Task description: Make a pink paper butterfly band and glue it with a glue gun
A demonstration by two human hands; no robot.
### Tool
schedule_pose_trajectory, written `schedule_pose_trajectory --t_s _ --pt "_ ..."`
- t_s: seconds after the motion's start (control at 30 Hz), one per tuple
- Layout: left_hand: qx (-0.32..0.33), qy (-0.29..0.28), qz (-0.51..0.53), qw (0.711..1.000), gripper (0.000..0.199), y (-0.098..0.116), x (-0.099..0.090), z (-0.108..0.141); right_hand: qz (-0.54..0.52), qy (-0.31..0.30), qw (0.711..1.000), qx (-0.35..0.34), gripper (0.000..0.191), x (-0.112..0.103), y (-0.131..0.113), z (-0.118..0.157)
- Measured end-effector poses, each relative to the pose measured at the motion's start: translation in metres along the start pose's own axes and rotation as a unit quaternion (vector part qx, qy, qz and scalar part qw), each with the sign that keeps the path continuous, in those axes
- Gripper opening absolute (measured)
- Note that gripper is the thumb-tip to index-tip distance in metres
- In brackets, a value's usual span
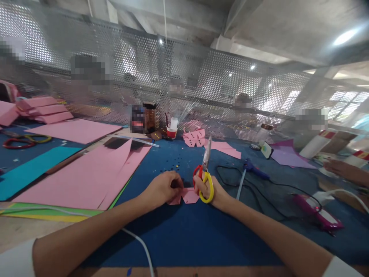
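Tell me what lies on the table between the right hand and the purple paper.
In the head view, a blue glue gun and loops of black cable lie between the right hand and the purple paper.

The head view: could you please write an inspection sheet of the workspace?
Surface: blue mat, scattered specks.
Job's things: pink piece, notched; scissors with red and yellow handles.
Clutter: pink sheets at left; glue gun at right.
Hands: left hand at the pink piece, grip unclear; right hand holds the scissors.
Cables: black cable by the glue gun; white cable at the near edge.
Surroundings: perforated screen ahead; another person's hand at right.
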State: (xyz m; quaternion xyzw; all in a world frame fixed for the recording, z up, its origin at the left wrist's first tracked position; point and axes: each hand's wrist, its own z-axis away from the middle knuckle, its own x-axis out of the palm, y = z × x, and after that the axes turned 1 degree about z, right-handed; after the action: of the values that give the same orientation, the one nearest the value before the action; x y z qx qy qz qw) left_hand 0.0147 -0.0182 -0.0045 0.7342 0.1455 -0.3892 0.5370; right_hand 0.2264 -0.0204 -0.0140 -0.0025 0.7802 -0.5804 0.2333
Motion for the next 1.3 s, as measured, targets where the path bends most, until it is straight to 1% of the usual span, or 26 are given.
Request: schedule_pose_trajectory --t_s 0.03,0.17,0.3,0.37,0.47,0.53,0.63,0.7,0.83,1.0,1.1,1.3 --pt "0.000 0.000 0.001 1.000 0.015 0.000 0.000 0.000 0.004 -0.003 1.000 -0.003 0.045 0.000 -0.001 0.000" --pt "0.002 -0.001 0.004 1.000 0.016 0.000 0.000 0.000 0.021 0.029 0.999 -0.032 0.049 0.001 -0.001 -0.004" --pt "0.009 0.001 0.009 1.000 0.015 0.001 -0.001 0.001 0.030 0.005 0.999 -0.037 0.049 0.000 0.002 -0.008" --pt "0.006 -0.001 0.002 1.000 0.014 0.001 -0.001 0.001 0.031 0.016 0.999 -0.038 0.051 -0.002 0.003 -0.007" --pt "0.003 0.000 -0.006 1.000 0.013 -0.001 0.000 0.000 0.021 0.033 0.999 -0.028 0.050 -0.004 0.003 0.000" --pt "0.006 0.001 -0.005 1.000 0.013 -0.002 0.000 -0.001 0.013 0.024 1.000 -0.008 0.047 -0.005 0.005 0.005" --pt "0.007 0.003 -0.004 1.000 0.012 -0.004 0.001 -0.001 0.020 0.012 1.000 0.000 0.048 -0.005 0.008 0.009" --pt "0.004 0.001 -0.002 1.000 0.012 -0.003 0.001 -0.001 0.019 0.023 1.000 -0.003 0.050 -0.006 0.009 0.009" --pt "0.002 0.001 0.005 1.000 0.011 -0.002 0.001 0.000 0.024 0.025 0.999 0.009 0.047 -0.007 0.007 0.010" --pt "0.010 -0.002 -0.002 1.000 0.012 -0.003 0.000 -0.001 0.023 0.041 0.999 0.005 0.044 -0.007 0.006 0.010" --pt "0.017 0.005 -0.004 1.000 0.012 -0.005 0.001 -0.001 0.026 0.036 0.999 0.019 0.042 -0.007 0.008 0.008" --pt "0.018 0.002 -0.009 1.000 0.013 -0.004 0.001 -0.002 0.031 0.031 0.999 0.012 0.044 -0.005 0.006 0.008"
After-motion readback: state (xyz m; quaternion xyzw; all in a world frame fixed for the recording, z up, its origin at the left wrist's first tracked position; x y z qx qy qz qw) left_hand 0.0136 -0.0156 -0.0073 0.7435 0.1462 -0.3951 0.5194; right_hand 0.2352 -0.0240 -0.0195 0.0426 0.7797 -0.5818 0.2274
